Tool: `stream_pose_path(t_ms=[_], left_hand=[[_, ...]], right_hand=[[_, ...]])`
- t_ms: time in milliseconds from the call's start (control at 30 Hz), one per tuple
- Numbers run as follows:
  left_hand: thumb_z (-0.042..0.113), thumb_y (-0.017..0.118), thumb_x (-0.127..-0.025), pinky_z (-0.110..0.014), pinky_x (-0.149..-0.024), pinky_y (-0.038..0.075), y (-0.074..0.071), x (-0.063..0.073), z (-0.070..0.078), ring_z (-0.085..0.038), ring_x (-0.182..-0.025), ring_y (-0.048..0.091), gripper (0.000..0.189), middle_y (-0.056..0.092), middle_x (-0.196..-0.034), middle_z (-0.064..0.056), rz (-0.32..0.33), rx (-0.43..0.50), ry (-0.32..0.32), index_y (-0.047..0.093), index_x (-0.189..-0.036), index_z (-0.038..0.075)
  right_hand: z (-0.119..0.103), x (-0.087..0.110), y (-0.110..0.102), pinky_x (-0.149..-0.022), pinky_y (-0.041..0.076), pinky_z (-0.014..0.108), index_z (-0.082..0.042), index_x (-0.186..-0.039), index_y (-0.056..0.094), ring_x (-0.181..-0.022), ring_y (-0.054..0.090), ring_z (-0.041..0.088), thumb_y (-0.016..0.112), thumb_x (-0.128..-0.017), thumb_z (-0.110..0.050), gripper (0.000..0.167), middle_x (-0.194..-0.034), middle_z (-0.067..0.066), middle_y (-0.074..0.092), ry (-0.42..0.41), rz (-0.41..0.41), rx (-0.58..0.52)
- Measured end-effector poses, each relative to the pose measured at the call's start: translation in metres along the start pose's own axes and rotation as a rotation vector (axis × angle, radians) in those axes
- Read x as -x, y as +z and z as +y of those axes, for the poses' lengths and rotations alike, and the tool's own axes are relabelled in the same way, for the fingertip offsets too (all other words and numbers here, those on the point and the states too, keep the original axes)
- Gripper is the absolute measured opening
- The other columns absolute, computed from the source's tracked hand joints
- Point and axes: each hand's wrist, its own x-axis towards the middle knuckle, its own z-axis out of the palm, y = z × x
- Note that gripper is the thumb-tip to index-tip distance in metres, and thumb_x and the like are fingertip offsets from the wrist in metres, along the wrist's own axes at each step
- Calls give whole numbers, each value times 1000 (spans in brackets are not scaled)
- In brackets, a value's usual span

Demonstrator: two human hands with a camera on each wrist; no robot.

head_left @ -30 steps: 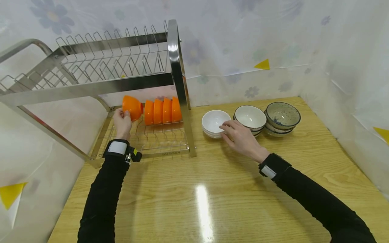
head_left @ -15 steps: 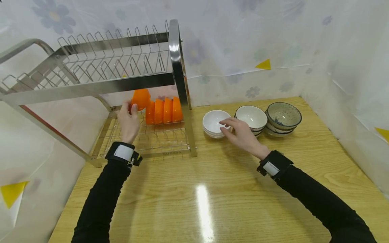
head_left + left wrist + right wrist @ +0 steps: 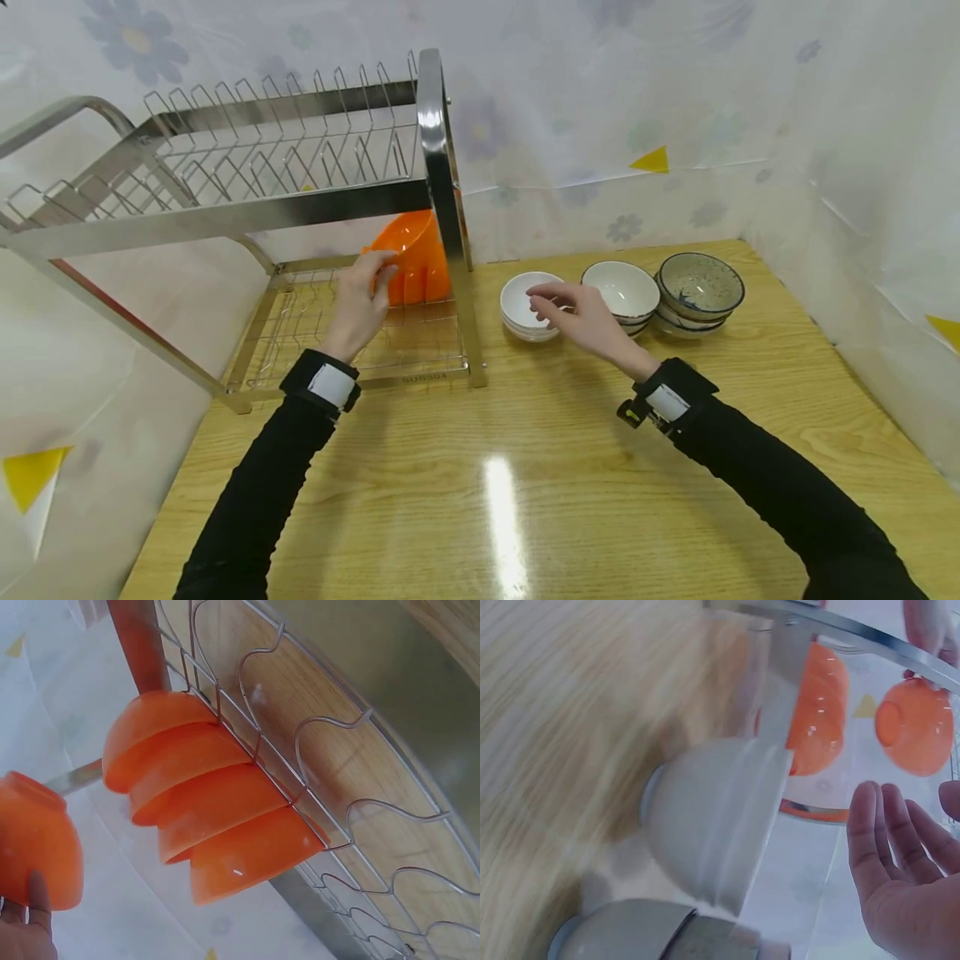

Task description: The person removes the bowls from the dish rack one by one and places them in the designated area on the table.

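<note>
My left hand [image 3: 360, 304] pinches an orange bowl [image 3: 411, 229] inside the rack's lower tier. In the left wrist view the held orange bowl [image 3: 41, 840] is apart from a row of several orange bowls [image 3: 247, 859], which stand on edge between the wires. From the head, the held bowl overlaps the upper part of that row. My right hand [image 3: 588, 321] hovers over a stack of small white bowls [image 3: 525, 329], its fingers relaxed. In the right wrist view the right hand [image 3: 904, 881] has nothing in its fingers, and the white stack [image 3: 705, 825] lies beside it.
The steel two-tier dish rack [image 3: 300, 208] stands at the left on the wooden table [image 3: 420, 492]. Its upper tier has upright wire slots. Right of the white stack are dark-rimmed white bowls [image 3: 618, 287] and speckled bowls [image 3: 699, 287], both stacked. A patterned sheet [image 3: 555, 108] hangs behind.
My left hand has carried the orange bowl rightward, from left of the row to above it, and its opening now tilts upward. My right hand has shifted slightly left over the white bowls.
</note>
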Motion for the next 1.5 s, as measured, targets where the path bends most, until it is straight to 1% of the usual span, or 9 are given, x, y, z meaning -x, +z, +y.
stream_pose_path(t_ms=[167, 467, 567, 700, 867, 1033, 1167, 1300, 1500], left_hand=[[2, 53, -102, -49, -96, 54, 5, 2, 6, -38, -105, 62, 22, 67, -112, -22, -101, -18, 69, 65, -119, -5], [-5, 55, -99, -46, -97, 53, 12, 3, 17, -33, -109, 58, 23, 65, -113, -18, -228, -12, 152, 65, -120, -1], [-7, 55, -98, -44, -98, 53, 14, 2, 19, -32, -110, 58, 23, 66, -112, -16, -258, -24, 206, 66, -118, -1], [-7, 57, -98, -42, -99, 52, 17, 2, 22, -31, -110, 58, 22, 67, -111, -14, -287, -21, 253, 67, -116, 1], [-8, 58, -96, -42, -100, 53, 19, 1, 24, -30, -109, 58, 24, 69, -111, -14, -309, -20, 273, 69, -116, 1], [-10, 55, -97, -43, -102, 52, 20, 0, 26, -30, -111, 57, 27, 69, -115, -14, -348, -35, 270, 69, -118, 1], [-8, 54, -98, -42, -103, 52, 20, -1, 29, -30, -112, 56, 27, 68, -117, -15, -375, -23, 272, 69, -118, 2], [-9, 54, -98, -42, -105, 52, 22, -2, 29, -30, -116, 57, 29, 66, -121, -15, -389, -16, 281, 69, -121, 1], [-5, 60, -96, -44, -115, 46, 25, -1, 27, -31, -131, 54, 38, 60, -138, -17, -405, 26, 297, 61, -134, 0]], right_hand=[[-8, -8, 1, -76, 62, 45, 1, -121, 68, -89, 68, 35, 55, -105, -26, 34, -99, 23, 70, 63, -56, -133], [-20, -27, 6, -74, 62, 28, 10, -124, 61, -81, 67, 16, 53, -105, -25, 40, -94, 14, 67, 204, -80, -373], [-22, -34, 7, -72, 62, 27, 11, -124, 58, -81, 67, 17, 51, -106, -24, 40, -95, 11, 66, 231, -66, -411], [-23, -40, 11, -79, 62, 33, 5, -127, 58, -99, 64, 27, 57, -103, -22, 36, -113, 14, 63, 147, 20, -259], [-27, -42, 17, -90, 60, 44, 1, -128, 61, -120, 55, 32, 68, -97, -16, 36, -131, 19, 57, -77, 97, -8], [-28, -43, 22, -94, 54, 47, -1, -114, 72, -116, 55, 36, 75, -91, -15, 28, -127, 21, 60, -314, 115, 261], [-27, -43, 23, -100, 45, 49, -1, -104, 75, -112, 52, 38, 78, -87, -16, 23, -114, 19, 66, -463, 129, 444], [-28, -42, 23, -97, 49, 45, 1, -97, 75, -107, 55, 35, 78, -86, -13, 18, -100, 15, 69, -538, 131, 516], [-25, -39, 22, -89, 57, 43, 2, -97, 76, -96, 64, 32, 76, -88, -9, 14, -97, 15, 74, -525, 84, 512]])
